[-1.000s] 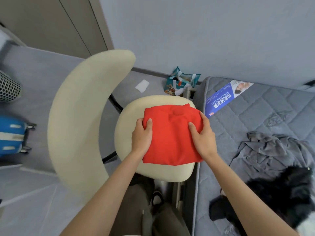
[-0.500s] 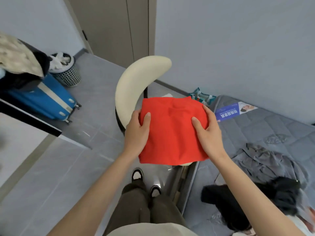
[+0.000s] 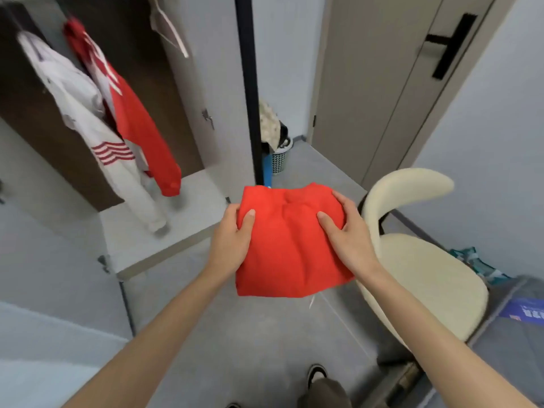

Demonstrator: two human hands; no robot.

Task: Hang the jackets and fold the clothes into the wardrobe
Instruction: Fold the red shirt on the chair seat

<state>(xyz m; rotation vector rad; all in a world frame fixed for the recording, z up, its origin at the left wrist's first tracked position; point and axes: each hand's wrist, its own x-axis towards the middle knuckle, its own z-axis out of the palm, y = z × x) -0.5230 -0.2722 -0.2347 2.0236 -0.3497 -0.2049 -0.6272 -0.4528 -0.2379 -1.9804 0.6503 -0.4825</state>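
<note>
- Between both hands, in the air before the open wardrobe [image 3: 38,113], hangs the folded red cloth garment [image 3: 290,245]. A second ago it lay on the seat of the cream padded chair [image 3: 426,278], which now stands bare to the right.
- The left hand [image 3: 232,242] clasps its left edge and the right hand [image 3: 350,242] its right edge, with thumbs on top and fingers curled beneath.
- Folding looks finished and the carry is under way. Laying the garment on the wardrobe's pale grey base shelf [image 3: 138,240] seems to be what remains.
- The cloth is soft and thick, a rounded square that sags and creases between the thumbs.
- A white jacket with red stripes [image 3: 88,113] and a smooth red jacket [image 3: 138,125] already hang limp inside the wardrobe against its dark brown back panel.
</note>
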